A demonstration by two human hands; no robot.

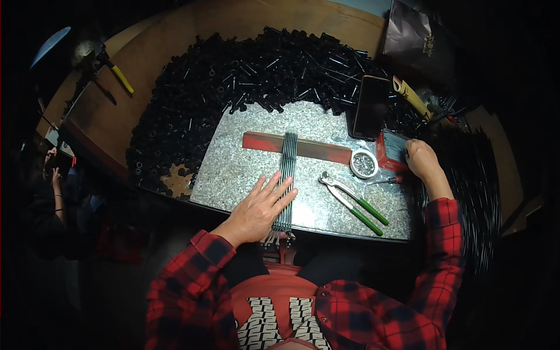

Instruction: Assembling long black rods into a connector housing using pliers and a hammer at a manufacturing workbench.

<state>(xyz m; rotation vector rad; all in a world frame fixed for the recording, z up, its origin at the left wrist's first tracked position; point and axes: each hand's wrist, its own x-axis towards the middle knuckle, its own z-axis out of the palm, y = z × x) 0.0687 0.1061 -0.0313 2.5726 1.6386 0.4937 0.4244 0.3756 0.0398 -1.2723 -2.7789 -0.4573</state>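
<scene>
My left hand (260, 208) lies flat with fingers spread across a row of thin dark rods (289, 156). The rods lie side by side over a red and grey bar (324, 149), and their near ends stick out past the table's front edge. At the right, my right hand (422, 159) has its fingers curled at the edge of a small red box (385, 153) with thin pieces inside. What those fingertips hold is hidden. Between the hands are a round white dish (364, 164) of small metal parts and green-handled pincers (353, 202).
Black fittings (245, 76) are heaped along the back and left of the speckled tabletop (233, 181). A dark phone (371, 106) leans at the back right, near a screwdriver (385, 181). Long black rods (475, 186) hang beyond my right arm. Another person's hand (56, 180) shows far left.
</scene>
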